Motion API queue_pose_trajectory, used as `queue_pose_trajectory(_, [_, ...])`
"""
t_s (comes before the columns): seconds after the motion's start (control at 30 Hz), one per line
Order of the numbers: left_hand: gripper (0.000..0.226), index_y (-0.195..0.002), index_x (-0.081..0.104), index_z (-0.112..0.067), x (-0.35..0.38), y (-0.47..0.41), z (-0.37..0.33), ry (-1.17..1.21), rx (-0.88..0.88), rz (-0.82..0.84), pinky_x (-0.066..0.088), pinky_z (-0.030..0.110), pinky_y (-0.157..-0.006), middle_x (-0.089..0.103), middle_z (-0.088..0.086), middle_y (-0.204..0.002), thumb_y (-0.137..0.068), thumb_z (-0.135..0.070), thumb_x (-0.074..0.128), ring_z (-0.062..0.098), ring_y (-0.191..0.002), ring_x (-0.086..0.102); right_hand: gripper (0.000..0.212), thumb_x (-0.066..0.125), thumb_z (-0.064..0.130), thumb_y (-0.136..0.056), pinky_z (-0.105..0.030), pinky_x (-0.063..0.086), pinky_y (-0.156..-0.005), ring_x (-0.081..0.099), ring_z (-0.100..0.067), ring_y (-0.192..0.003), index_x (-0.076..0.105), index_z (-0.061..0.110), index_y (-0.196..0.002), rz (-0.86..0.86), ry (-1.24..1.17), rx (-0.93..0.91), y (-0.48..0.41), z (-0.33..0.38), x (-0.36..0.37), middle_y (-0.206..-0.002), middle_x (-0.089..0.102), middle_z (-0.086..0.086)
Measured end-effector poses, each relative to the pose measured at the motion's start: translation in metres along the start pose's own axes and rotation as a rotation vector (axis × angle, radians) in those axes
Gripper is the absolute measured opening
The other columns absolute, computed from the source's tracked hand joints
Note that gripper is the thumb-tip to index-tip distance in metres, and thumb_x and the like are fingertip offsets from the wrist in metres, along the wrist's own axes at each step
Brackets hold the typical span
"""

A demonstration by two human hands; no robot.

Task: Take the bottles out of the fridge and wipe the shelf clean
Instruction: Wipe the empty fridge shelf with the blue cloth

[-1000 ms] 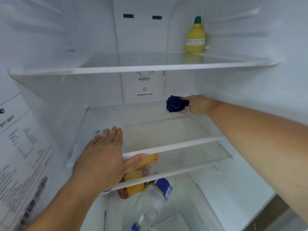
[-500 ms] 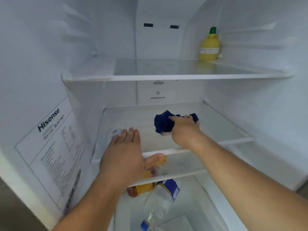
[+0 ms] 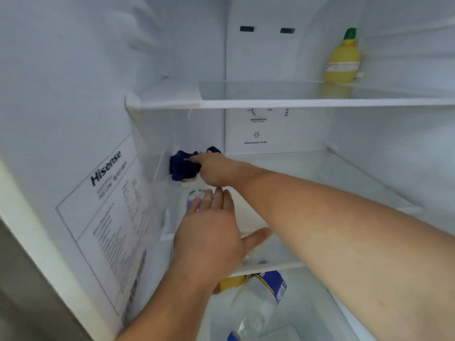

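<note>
My right hand (image 3: 214,170) grips a dark blue cloth (image 3: 183,166) and presses it at the far left back corner of the middle glass shelf (image 3: 320,173), against the left wall. My left hand (image 3: 211,232) lies flat on the front left of that shelf, fingers together, thumb under the front rim. A yellow lemon-juice bottle (image 3: 342,57) with a green cap stands on the upper shelf (image 3: 270,103) at the back right. Below the middle shelf lie a clear plastic bottle (image 3: 258,306) with a blue label and an orange-labelled bottle (image 3: 231,283), partly hidden.
The fridge's left wall carries a Hisense sticker (image 3: 108,217). The back panel (image 3: 257,134) shows a dial and a filter mark. The right half of the middle shelf holds nothing.
My right hand has swept the cloth from the shelf's back right, across the middle, to the far left back corner. My left hand stays on the front rim. The view shifted left.
</note>
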State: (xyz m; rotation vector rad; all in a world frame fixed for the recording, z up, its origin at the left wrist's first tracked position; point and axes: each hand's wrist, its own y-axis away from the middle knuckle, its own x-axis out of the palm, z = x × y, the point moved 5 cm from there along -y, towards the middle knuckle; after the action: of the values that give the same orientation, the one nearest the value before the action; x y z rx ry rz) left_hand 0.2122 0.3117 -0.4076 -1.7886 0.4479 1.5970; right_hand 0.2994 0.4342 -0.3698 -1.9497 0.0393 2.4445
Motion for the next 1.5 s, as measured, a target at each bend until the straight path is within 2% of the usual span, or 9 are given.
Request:
queue_pose_trajectory(0.33, [0.112, -0.137, 0.044, -0.019, -0.008, -0.001, -0.006, -0.049, 0.013, -0.041, 0.041, 0.033, -0.103, 0.055, -0.001, -0.135, -0.068, -0.092, -0.005, 0.02, -0.121, 0.051, 0.061, 0.036, -0.01, -0.09, -0.026, 0.033, -0.11, 0.047, -0.025, -0.132, 0.052, 0.019, -0.141, -0.022, -0.272, -0.018, 0.093, -0.056, -0.01, -0.147, 0.049, -0.008])
queue_pose_trajectory(0.57, [0.106, -0.141, 0.036, -0.015, -0.012, 0.002, -0.01, -0.034, -0.01, 0.029, 0.03, 0.037, -0.111, 0.041, 0.006, -0.149, -0.072, -0.09, 0.008, 0.025, -0.135, 0.037, 0.062, 0.035, -0.012, -0.092, -0.021, 0.039, -0.072, 0.055, -0.022, -0.106, 0.051, 0.024, -0.141, -0.205, -0.269, 0.37, 0.191, -0.184, -0.034, -0.134, 0.057, -0.012])
queue_pose_trajectory(0.73, [0.125, -0.155, 0.017, -0.013, -0.011, 0.004, -0.009, -0.016, -0.023, 0.046, 0.017, 0.037, -0.12, 0.02, 0.004, -0.163, -0.061, -0.093, -0.006, 0.022, -0.148, 0.018, 0.06, 0.041, -0.012, -0.085, -0.028, 0.044, -0.075, 0.053, -0.024, -0.091, 0.057, 0.016, -0.135, -0.389, -0.153, 0.596, 0.259, -0.182, -0.029, -0.113, 0.064, -0.012])
queue_pose_trajectory(0.93, [0.108, -0.155, 0.02, -0.017, -0.015, 0.008, -0.011, 0.025, -0.015, 0.063, 0.02, 0.036, -0.119, 0.027, 0.003, -0.16, -0.07, -0.082, 0.006, 0.02, -0.147, 0.023, 0.058, 0.041, -0.008, -0.086, -0.02, 0.04, -0.08, 0.057, -0.02, -0.103, 0.065, 0.029, -0.125, -0.358, -0.527, 0.187, 0.23, -0.051, 0.0, -0.109, 0.059, 0.004])
queue_pose_trajectory(1.07, [0.07, -0.122, 0.061, -0.009, -0.024, 0.02, -0.023, 0.106, 0.035, -0.009, 0.044, 0.038, -0.093, 0.068, 0.012, -0.116, -0.086, -0.052, 0.019, 0.033, -0.111, 0.06, 0.058, 0.038, -0.005, -0.073, -0.024, 0.056, -0.079, 0.066, -0.017, -0.095, 0.072, 0.028, -0.106, -0.498, -0.8, 0.107, 0.185, 0.006, -0.012, -0.1, 0.073, 0.003])
queue_pose_trajectory(1.2, [0.031, -0.127, 0.049, -0.007, -0.003, 0.017, 0.001, 0.361, -0.511, 0.166, 0.045, 0.01, -0.063, 0.071, -0.008, -0.109, -0.099, -0.02, 0.046, -0.001, -0.079, 0.068, 0.056, 0.041, -0.006, -0.075, -0.039, 0.044, -0.101, 0.061, -0.03, -0.106, 0.066, 0.026, -0.114, -0.357, -0.518, -0.05, 0.166, 0.064, -0.001, -0.107, 0.069, -0.011])
queue_pose_trajectory(1.33, [0.063, -0.141, 0.041, -0.007, -0.002, 0.005, -0.006, 0.04, -0.261, 0.02, 0.037, 0.026, -0.106, 0.053, 0.005, -0.14, -0.102, -0.048, 0.014, 0.017, -0.125, 0.052, 0.057, 0.042, -0.006, -0.089, -0.032, 0.047, -0.094, 0.059, -0.029, -0.113, 0.056, 0.019, -0.137, -0.061, -0.241, -0.111, 0.129, 0.053, -0.008, -0.13, 0.061, -0.013])
queue_pose_trajectory(1.43, [0.107, -0.125, 0.054, -0.015, -0.013, 0.013, -0.005, -0.082, -0.045, 0.031, 0.048, 0.034, -0.089, 0.065, 0.002, -0.117, -0.071, -0.084, -0.008, 0.02, -0.107, 0.06, 0.056, 0.04, -0.006, -0.09, -0.026, 0.045, -0.09, 0.059, -0.024, -0.113, 0.062, 0.022, -0.133, -0.043, -0.127, -0.013, 0.117, 0.004, -0.026, -0.129, 0.063, -0.006])
queue_pose_trajectory(1.5, [0.111, -0.138, 0.045, -0.015, -0.01, 0.008, -0.008, -0.101, -0.013, 0.008, 0.043, 0.036, -0.1, 0.055, 0.004, -0.136, -0.071, -0.089, -0.004, 0.023, -0.124, 0.05, 0.048, 0.04, 0.001, -0.095, -0.026, 0.042, -0.093, 0.058, -0.024, -0.116, 0.061, 0.022, -0.134, -0.074, -0.143, 0.136, 0.12, -0.052, -0.034, -0.131, 0.061, -0.005])
